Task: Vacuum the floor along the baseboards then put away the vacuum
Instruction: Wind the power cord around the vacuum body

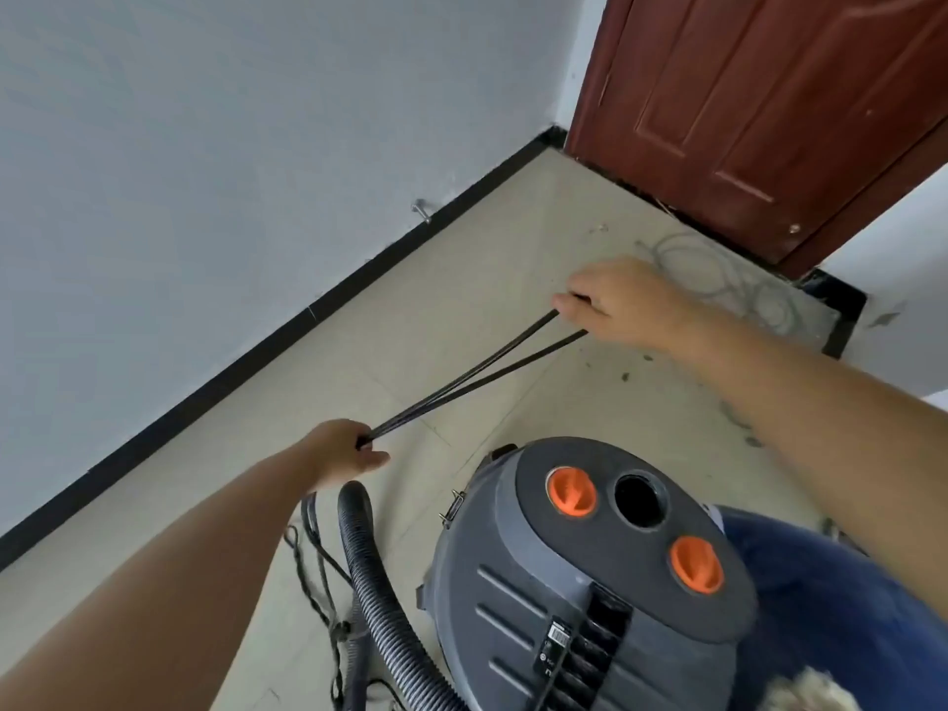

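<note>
Grey vacuum (590, 582) nearest, both hands (354, 446) (623, 305) gripping taut black cord (461, 377) beside baseboard (256, 351)

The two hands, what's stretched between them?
In the head view, several strands of thin black power cord run taut from the left hand to the right hand. Both hands grip the strands above the beige tiled floor.

- The vacuum (590, 582) sits on the floor (461, 310) at 5 o'clock.
- Its hose (374, 582) lies just left of it.
- The door (769, 110) stands at 1 o'clock.
- The baseboard (287, 331) runs along the wall (205, 146), from 8 o'clock up to the door.
</note>
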A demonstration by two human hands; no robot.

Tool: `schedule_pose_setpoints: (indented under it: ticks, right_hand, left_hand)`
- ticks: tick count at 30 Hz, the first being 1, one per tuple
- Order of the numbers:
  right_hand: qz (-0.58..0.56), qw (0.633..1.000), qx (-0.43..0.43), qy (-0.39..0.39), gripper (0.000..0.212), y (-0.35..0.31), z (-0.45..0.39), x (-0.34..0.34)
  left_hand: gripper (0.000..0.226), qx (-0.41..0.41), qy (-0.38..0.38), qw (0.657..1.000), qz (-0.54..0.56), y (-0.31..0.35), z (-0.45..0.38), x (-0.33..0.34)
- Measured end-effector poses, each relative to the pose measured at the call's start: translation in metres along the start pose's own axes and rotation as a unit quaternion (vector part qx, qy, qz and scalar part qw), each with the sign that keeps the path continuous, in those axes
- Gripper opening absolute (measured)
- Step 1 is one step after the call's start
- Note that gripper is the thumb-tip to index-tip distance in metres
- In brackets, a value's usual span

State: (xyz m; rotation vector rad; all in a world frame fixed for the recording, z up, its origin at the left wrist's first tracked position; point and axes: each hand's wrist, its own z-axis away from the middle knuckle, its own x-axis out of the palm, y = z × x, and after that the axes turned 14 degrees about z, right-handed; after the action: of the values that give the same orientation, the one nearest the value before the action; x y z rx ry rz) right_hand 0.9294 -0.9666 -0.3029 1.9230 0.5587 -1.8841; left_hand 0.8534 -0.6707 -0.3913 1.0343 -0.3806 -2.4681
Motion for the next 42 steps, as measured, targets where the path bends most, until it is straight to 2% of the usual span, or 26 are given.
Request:
schedule_pose_setpoints:
  ticks: [1, 3, 7, 9, 11, 13, 14, 16, 18, 19, 21, 22, 24, 25, 26, 29, 32, 33, 35, 38, 40, 42]
  right_hand:
    - [-0.006, 0.999, 0.012, -0.044, 0.047, 0.0, 0.003, 0.018]
    - [-0.052, 0.996, 0.036, -0.066, 0.045, -0.008, 0.006, 0.043]
    - [-0.16, 0.984, 0.08, -0.004, 0.045, -0.014, -0.007, 0.062]
    - [-0.15, 0.984, 0.098, 0.01, 0.045, -0.007, -0.012, 0.059]
    - [-0.153, 0.979, 0.136, 0.022, 0.044, 0.011, -0.004, 0.054]
    - [-0.156, 0.972, 0.177, 0.011, 0.042, 0.036, 0.017, 0.052]
    - [-0.151, 0.969, 0.193, -0.02, 0.038, 0.05, 0.03, 0.052]
    - [-0.093, 0.965, 0.205, -0.138, 0.03, 0.069, 0.058, 0.052]
    - [-0.055, 0.947, 0.193, -0.25, 0.049, 0.078, 0.083, 0.055]
    - [-0.076, 0.942, 0.187, -0.27, 0.058, 0.08, 0.091, 0.058]
    - [-0.163, 0.93, 0.192, -0.269, 0.067, 0.078, 0.104, 0.063]
    - [-0.205, 0.921, 0.205, -0.259, 0.064, 0.077, 0.108, 0.068]
    - [-0.257, 0.911, 0.238, -0.219, 0.036, 0.075, 0.113, 0.082]
    - [-0.263, 0.909, 0.262, -0.189, 0.018, 0.075, 0.116, 0.086]
    - [-0.263, 0.907, 0.286, -0.164, 0.011, 0.078, 0.122, 0.089]
    - [-0.216, 0.912, 0.325, -0.129, 0.015, 0.098, 0.152, 0.09]
    - [-0.168, 0.899, 0.355, -0.193, 0.016, 0.117, 0.201, 0.09]
    - [-0.163, 0.89, 0.36, -0.226, 0.018, 0.116, 0.215, 0.091]
    - [-0.168, 0.871, 0.374, -0.268, 0.029, 0.107, 0.243, 0.097]
    - [-0.196, 0.838, 0.416, -0.294, 0.031, 0.085, 0.286, 0.113]
    - [-0.216, 0.796, 0.445, -0.347, 0.04, 0.063, 0.315, 0.123]
    - [-0.254, 0.75, 0.486, -0.369, 0.044, 0.038, 0.343, 0.132]
  left_hand:
    - [0.031, -0.008, 0.025, 0.998, -0.062, -0.006, -0.001, -0.016]
    - [0.024, -0.021, 0.103, 0.983, -0.151, -0.007, -0.003, -0.053]
    - [0.029, -0.032, 0.293, 0.934, -0.203, 0.027, -0.001, -0.118]
    - [0.031, -0.018, 0.338, 0.915, -0.218, 0.052, -0.006, -0.132]
    - [0.03, 0.001, 0.345, 0.918, -0.197, 0.078, -0.016, -0.127]
    - [0.027, 0.026, 0.326, 0.932, -0.159, 0.103, -0.025, -0.105]
    - [0.025, 0.047, 0.312, 0.938, -0.143, 0.116, -0.028, -0.091]
    - [0.024, 0.108, 0.28, 0.946, -0.126, 0.14, -0.031, -0.06]
    - [0.026, 0.173, 0.254, 0.941, -0.14, 0.164, -0.034, -0.032]
    - [0.027, 0.2, 0.243, 0.937, -0.152, 0.176, -0.036, -0.02]
    - [0.026, 0.243, 0.221, 0.931, -0.159, 0.2, -0.041, 0.002]
    - [0.025, 0.261, 0.209, 0.93, -0.15, 0.213, -0.044, 0.013]
    - [0.021, 0.296, 0.185, 0.928, -0.127, 0.235, -0.048, 0.033]
    - [0.018, 0.313, 0.172, 0.927, -0.117, 0.244, -0.051, 0.042]
    - [0.016, 0.323, 0.156, 0.928, -0.101, 0.25, -0.054, 0.051]
    - [0.014, 0.304, 0.065, 0.95, -0.023, 0.255, -0.063, 0.073]
    - [0.013, 0.24, -0.092, 0.963, -0.077, 0.253, -0.064, 0.109]
    - [0.011, 0.229, -0.118, 0.961, -0.1, 0.251, -0.064, 0.122]
    - [0.014, 0.226, -0.12, 0.957, -0.133, 0.254, -0.063, 0.146]
    - [0.028, 0.231, -0.11, 0.95, -0.181, 0.26, -0.058, 0.174]
    - [0.039, 0.24, -0.111, 0.943, -0.203, 0.264, -0.049, 0.188]
    - [0.042, 0.256, -0.1, 0.939, -0.207, 0.265, -0.036, 0.199]
